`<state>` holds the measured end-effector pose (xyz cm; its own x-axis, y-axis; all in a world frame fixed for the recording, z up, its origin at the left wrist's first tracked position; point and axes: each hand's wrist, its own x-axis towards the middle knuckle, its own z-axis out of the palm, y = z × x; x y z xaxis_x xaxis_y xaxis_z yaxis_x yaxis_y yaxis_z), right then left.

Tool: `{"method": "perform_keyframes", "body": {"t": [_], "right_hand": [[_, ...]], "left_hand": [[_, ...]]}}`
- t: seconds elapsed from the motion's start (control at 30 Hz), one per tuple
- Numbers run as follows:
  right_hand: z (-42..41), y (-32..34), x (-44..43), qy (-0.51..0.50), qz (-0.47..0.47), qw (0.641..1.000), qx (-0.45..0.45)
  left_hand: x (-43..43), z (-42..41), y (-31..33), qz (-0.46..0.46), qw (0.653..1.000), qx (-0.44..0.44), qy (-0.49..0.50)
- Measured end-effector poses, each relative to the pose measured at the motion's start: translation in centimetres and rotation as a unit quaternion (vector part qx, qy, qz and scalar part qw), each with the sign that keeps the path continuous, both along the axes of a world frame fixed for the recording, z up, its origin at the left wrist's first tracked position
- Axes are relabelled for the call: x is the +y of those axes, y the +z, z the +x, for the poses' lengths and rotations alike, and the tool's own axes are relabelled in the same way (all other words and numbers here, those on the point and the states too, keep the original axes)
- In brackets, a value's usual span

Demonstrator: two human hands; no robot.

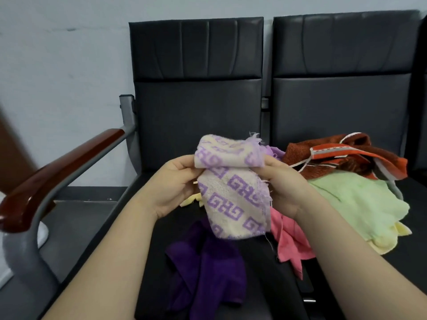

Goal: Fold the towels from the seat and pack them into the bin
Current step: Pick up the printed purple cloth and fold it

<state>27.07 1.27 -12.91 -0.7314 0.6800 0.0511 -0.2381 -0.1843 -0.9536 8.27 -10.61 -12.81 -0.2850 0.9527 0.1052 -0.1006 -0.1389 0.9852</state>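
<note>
A cream towel with a purple key pattern hangs in the air above the black seat. My left hand pinches its upper left edge and my right hand pinches its upper right edge. The top part is folded over towards me. Below it on the seat lie a dark purple towel and a pink towel. A light green towel, a pale yellow towel and a brown and orange towel are heaped to the right. No bin is in view.
Two black seat backs stand behind the pile against a pale wall. A red-brown wooden armrest on a grey metal frame runs along the left side of the seat. A small yellow cloth edge shows under my left hand.
</note>
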Motion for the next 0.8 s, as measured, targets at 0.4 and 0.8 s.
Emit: {"method": "perform_keyframes", "body": {"t": [0.4, 0.8], "right_hand": [[-0.1, -1.1, 1.8, -0.133, 0.502, 0.841, -0.151], [0.2, -1.1, 2.2, -0.134, 0.481, 0.850, -0.169]], "left_hand": [[1.5, -1.1, -1.7, 0.154, 0.767, 0.596, 0.182], [2.1, -1.7, -2.8, 0.122, 0.792, 0.564, 0.199]]}}
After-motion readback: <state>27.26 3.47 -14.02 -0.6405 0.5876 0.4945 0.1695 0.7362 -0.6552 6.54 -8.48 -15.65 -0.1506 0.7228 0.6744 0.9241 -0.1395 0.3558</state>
